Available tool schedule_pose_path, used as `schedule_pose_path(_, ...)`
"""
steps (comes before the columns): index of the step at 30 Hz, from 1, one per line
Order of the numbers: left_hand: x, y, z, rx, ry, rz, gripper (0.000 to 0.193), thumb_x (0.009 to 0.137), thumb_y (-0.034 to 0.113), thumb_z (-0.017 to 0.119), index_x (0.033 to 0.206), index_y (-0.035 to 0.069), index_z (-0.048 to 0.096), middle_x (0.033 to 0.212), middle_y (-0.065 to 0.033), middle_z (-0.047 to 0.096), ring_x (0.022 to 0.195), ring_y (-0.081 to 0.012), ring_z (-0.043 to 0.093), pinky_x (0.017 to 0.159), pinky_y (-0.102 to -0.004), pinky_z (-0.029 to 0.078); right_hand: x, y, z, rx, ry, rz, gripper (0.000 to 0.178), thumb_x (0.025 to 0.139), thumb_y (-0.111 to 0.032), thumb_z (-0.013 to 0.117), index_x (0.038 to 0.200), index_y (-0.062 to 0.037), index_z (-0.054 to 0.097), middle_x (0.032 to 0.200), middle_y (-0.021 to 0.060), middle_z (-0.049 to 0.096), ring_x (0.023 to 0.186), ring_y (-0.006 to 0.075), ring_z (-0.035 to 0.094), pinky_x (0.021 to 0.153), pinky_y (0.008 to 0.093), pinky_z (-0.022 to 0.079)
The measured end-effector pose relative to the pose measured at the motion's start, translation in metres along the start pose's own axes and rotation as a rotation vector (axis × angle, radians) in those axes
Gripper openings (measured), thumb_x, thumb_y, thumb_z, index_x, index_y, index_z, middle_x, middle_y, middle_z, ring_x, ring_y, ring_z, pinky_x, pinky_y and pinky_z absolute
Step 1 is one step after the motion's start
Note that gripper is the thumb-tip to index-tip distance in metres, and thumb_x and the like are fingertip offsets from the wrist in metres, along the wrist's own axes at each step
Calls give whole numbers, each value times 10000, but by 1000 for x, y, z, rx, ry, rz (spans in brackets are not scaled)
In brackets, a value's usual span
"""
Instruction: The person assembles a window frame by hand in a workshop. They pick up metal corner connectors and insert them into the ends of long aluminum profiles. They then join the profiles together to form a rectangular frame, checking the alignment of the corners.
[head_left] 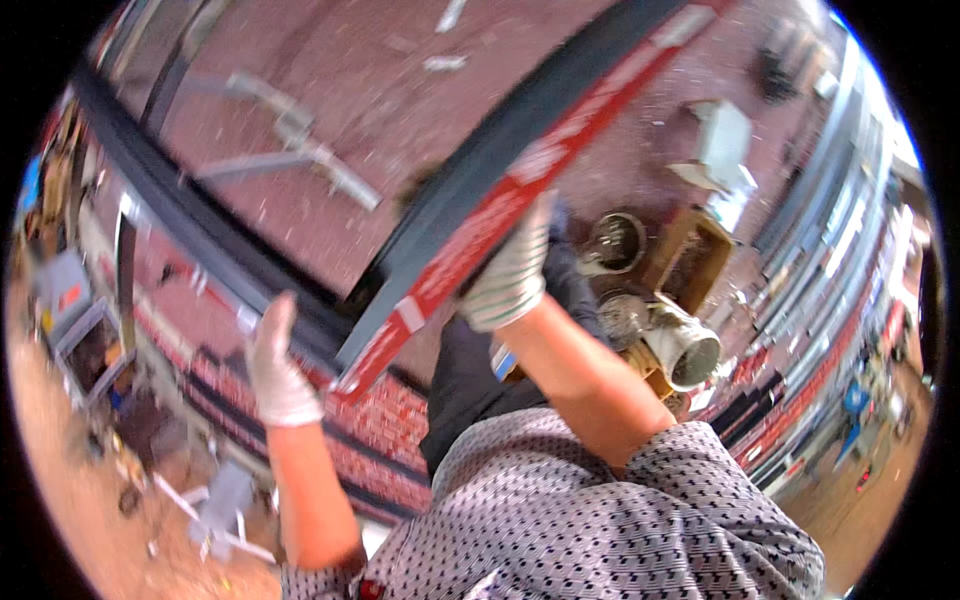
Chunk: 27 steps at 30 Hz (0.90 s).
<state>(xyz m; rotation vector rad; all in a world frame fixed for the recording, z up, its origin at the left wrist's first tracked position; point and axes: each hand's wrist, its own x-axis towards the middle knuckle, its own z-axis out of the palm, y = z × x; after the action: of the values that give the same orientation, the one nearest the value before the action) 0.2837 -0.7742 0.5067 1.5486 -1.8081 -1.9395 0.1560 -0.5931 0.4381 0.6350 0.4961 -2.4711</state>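
Bar (490, 165), long and grey with a red side, slants up and away beyond the gripping fingers of the right hand (510, 275), their tips hidden by it. Its near end lies between the two gloved hands, just right of the left hand (280, 370), whose fingers are up beside a black rail (235, 235); whether they close on it I cannot tell. Right of the right fingers are a bucket (594, 268) and a wooden box (727, 250)

Left hand (280, 375) by near end of profile (505, 205), right hand (510, 285) farther along; box (665, 250), bucket (668, 343) right; bars (825, 255) far right.
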Motion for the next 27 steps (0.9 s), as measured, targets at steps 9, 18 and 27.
schedule_pose_path(9,-9,15,-2,106,117,-10,526,875,375,638,1268,35,553,1179,-36,584,1074,-200,554,976,-364,419,4,-144,-75,-697,59,-72,364,987,-376,537,1115,-41,598,1010,19,608,908,101,592,813,279,515)
schedule_pose_path(18,16,20,-3,724,465,-61,624,936,514,540,1260,-18,582,1277,-160,602,1145,-304,584,963,-447,467,-12,-368,-194,-1038,695,-409,183,945,-211,597,1000,-53,669,778,-32,590,748,82,526,659,257,457)
schedule_pose_path(27,63,134,152,1123,595,589,394,885,196,618,1138,-100,557,1106,-261,607,1006,-357,612,878,-408,488,-6,-474,-143,-1026,812,-810,226,955,-181,565,1107,-33,642,909,25,651,836,96,551,787,253,463)
